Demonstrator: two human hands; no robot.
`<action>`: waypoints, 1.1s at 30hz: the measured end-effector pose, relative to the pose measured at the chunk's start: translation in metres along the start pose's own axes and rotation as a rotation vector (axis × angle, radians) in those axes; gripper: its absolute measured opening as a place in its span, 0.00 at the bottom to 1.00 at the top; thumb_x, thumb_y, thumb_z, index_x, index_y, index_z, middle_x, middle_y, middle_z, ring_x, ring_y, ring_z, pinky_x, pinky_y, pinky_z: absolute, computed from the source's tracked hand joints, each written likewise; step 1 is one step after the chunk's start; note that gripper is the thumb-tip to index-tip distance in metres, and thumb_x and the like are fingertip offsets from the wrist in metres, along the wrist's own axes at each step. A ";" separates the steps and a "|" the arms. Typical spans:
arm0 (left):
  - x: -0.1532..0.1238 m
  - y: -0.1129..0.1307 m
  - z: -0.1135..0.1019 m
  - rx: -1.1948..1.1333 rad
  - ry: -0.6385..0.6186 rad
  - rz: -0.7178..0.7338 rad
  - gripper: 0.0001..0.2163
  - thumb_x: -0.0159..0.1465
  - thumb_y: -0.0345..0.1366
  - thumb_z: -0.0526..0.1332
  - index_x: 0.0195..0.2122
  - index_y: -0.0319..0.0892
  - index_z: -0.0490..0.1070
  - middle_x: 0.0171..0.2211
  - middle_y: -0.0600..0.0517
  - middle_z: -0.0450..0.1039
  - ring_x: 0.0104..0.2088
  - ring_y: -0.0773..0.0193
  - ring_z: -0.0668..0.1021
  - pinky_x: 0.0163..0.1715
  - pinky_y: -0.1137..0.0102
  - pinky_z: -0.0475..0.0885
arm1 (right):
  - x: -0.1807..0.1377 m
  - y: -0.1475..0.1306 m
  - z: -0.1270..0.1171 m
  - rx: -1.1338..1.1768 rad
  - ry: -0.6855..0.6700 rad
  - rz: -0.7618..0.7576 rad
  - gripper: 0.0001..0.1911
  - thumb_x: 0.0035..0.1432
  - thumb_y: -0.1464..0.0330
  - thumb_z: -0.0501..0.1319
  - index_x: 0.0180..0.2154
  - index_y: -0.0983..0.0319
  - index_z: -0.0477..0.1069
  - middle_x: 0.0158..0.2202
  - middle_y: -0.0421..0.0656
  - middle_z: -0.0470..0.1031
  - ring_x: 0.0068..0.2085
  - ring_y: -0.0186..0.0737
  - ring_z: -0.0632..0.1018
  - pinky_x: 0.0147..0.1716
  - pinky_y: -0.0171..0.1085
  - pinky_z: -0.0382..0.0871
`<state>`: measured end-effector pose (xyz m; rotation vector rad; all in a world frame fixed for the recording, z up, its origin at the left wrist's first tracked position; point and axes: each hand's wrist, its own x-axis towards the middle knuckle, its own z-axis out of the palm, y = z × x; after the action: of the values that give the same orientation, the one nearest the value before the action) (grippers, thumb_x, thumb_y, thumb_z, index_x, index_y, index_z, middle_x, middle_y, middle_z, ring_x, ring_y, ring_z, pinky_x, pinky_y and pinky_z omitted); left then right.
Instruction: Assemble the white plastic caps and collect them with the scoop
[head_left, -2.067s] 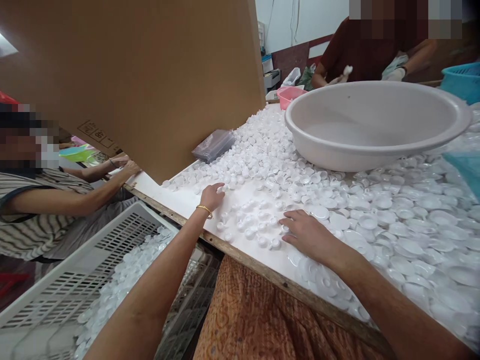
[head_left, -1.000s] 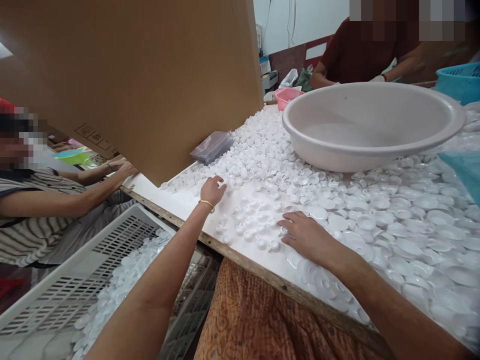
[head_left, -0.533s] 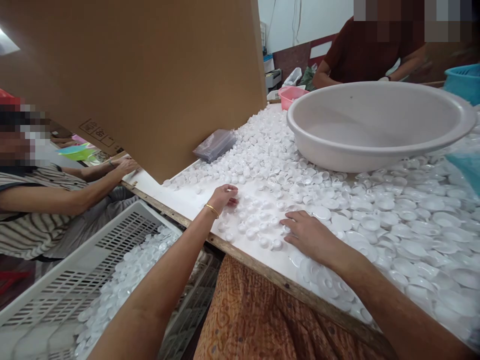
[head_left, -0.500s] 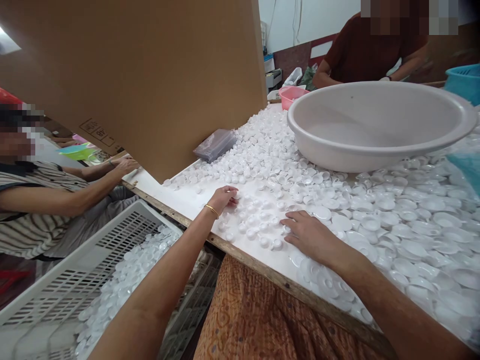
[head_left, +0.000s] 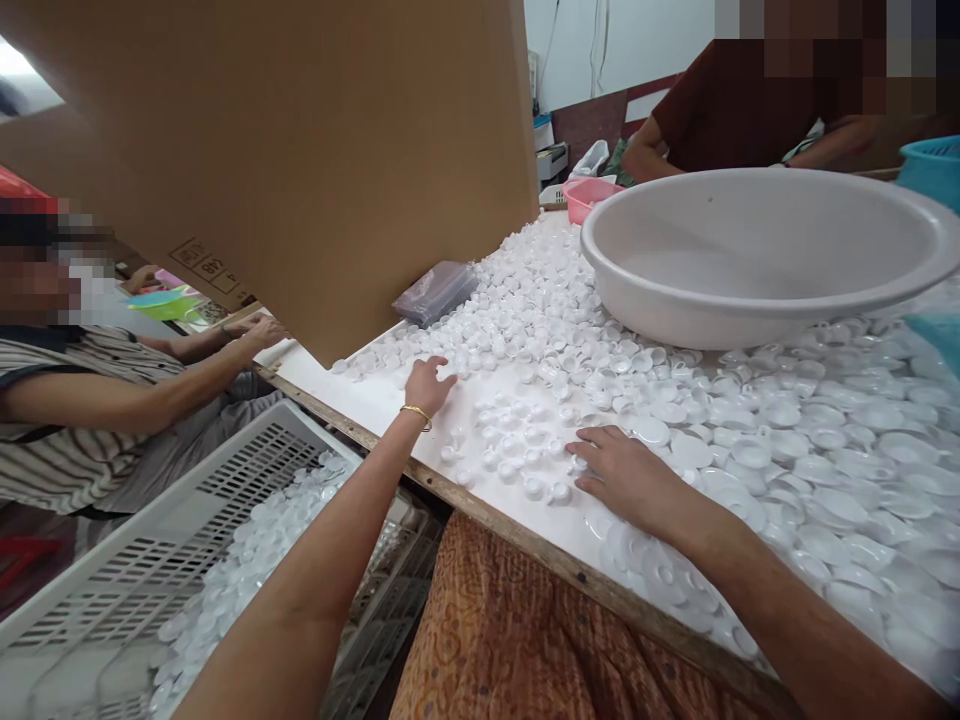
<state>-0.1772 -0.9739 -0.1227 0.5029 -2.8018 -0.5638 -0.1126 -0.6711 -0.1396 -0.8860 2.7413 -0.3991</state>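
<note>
Small white toy-sized cups (head_left: pixel 517 440) stand in a loose group on the white tabletop (head_left: pixel 465 415) between my two hands. My left hand (head_left: pixel 430 384) is over the table at the near edge of a larger heap of small white pieces (head_left: pixel 540 320). Its thumb and fingers are apart, and I see nothing between them. At the right side of the cup group lies my right hand (head_left: pixel 616 468), palm down with fingers spread, its fingertips close to the nearest cups. Under its wrist are small white saucer-like pieces (head_left: pixel 652 560).
A big white basin (head_left: pixel 697 320) rests on the heap at the right. A tall cardboard sheet (head_left: pixel 360 180) stands at the left, beside a clear plastic packet (head_left: pixel 436 292). Below the table edge is a white slatted crate (head_left: pixel 150 540) of white pieces. Co-workers sit left and across.
My left hand has moved left and away from the cup group toward the heap's edge, its fingers spreading. My right hand stays about where it was.
</note>
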 end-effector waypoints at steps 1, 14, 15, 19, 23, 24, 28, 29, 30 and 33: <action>0.002 0.003 0.005 0.029 -0.008 0.021 0.18 0.54 0.39 0.61 0.46 0.43 0.67 0.43 0.46 0.66 0.40 0.58 0.72 0.42 0.67 0.65 | 0.000 0.000 0.000 -0.004 0.002 -0.003 0.22 0.57 0.65 0.53 0.53 0.62 0.65 0.57 0.49 0.61 0.56 0.50 0.60 0.52 0.47 0.58; -0.003 0.023 -0.012 0.251 -0.297 0.165 0.08 0.51 0.39 0.62 0.30 0.44 0.76 0.31 0.49 0.75 0.37 0.56 0.74 0.36 0.70 0.66 | 0.002 0.003 0.001 -0.017 0.029 -0.028 0.21 0.55 0.66 0.54 0.52 0.61 0.66 0.57 0.48 0.61 0.56 0.49 0.61 0.52 0.46 0.57; -0.006 0.023 -0.014 0.245 -0.341 0.182 0.09 0.50 0.40 0.63 0.31 0.45 0.76 0.30 0.50 0.75 0.35 0.57 0.75 0.35 0.71 0.66 | 0.001 0.003 0.001 -0.018 0.027 -0.023 0.21 0.56 0.66 0.54 0.52 0.62 0.65 0.57 0.48 0.61 0.56 0.49 0.61 0.52 0.46 0.57; -0.007 0.014 -0.028 0.186 -0.253 0.189 0.14 0.57 0.43 0.56 0.42 0.46 0.74 0.34 0.50 0.76 0.36 0.61 0.75 0.36 0.72 0.65 | 0.000 0.003 -0.002 -0.011 0.014 -0.018 0.22 0.56 0.66 0.53 0.52 0.62 0.65 0.57 0.48 0.61 0.57 0.48 0.60 0.53 0.45 0.57; -0.012 -0.018 -0.053 0.273 -0.204 0.106 0.14 0.58 0.41 0.55 0.42 0.44 0.74 0.35 0.49 0.75 0.36 0.59 0.74 0.37 0.71 0.66 | 0.000 0.003 -0.001 -0.010 0.018 -0.018 0.22 0.56 0.66 0.53 0.52 0.62 0.65 0.57 0.48 0.61 0.57 0.49 0.61 0.53 0.46 0.58; -0.016 -0.026 -0.056 0.298 -0.241 0.092 0.14 0.55 0.41 0.58 0.41 0.44 0.74 0.34 0.49 0.75 0.35 0.59 0.75 0.36 0.70 0.66 | 0.000 0.003 0.000 -0.010 0.022 -0.013 0.22 0.56 0.66 0.53 0.52 0.63 0.65 0.57 0.48 0.61 0.57 0.49 0.60 0.52 0.46 0.58; -0.038 -0.049 -0.051 0.309 -0.274 0.074 0.17 0.51 0.37 0.61 0.43 0.44 0.73 0.36 0.48 0.74 0.39 0.56 0.74 0.39 0.69 0.66 | 0.000 0.003 0.002 -0.007 0.028 -0.010 0.22 0.56 0.66 0.52 0.53 0.62 0.65 0.57 0.48 0.61 0.57 0.50 0.60 0.52 0.47 0.59; -0.042 -0.049 -0.047 0.300 -0.258 0.069 0.17 0.52 0.36 0.60 0.44 0.43 0.72 0.38 0.47 0.73 0.41 0.55 0.73 0.41 0.69 0.66 | 0.000 0.003 0.002 -0.003 0.028 -0.009 0.22 0.56 0.66 0.52 0.53 0.62 0.65 0.57 0.48 0.61 0.57 0.50 0.60 0.52 0.47 0.59; -0.045 -0.048 -0.044 0.285 -0.246 0.063 0.16 0.53 0.36 0.58 0.44 0.42 0.72 0.40 0.46 0.73 0.43 0.55 0.73 0.43 0.68 0.65 | 0.000 0.003 0.001 0.002 0.027 -0.005 0.22 0.56 0.66 0.52 0.52 0.62 0.65 0.57 0.48 0.61 0.57 0.49 0.60 0.52 0.46 0.59; -0.046 -0.039 -0.038 0.204 -0.283 0.053 0.15 0.56 0.36 0.54 0.43 0.40 0.72 0.39 0.46 0.74 0.40 0.58 0.74 0.39 0.70 0.67 | -0.001 0.002 -0.002 0.013 0.018 0.005 0.22 0.56 0.65 0.52 0.53 0.61 0.65 0.57 0.47 0.61 0.57 0.49 0.60 0.52 0.46 0.59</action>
<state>-0.1127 -1.0028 -0.1125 0.4142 -3.1526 -0.3643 -0.1134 -0.6682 -0.1381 -0.8765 2.7533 -0.4251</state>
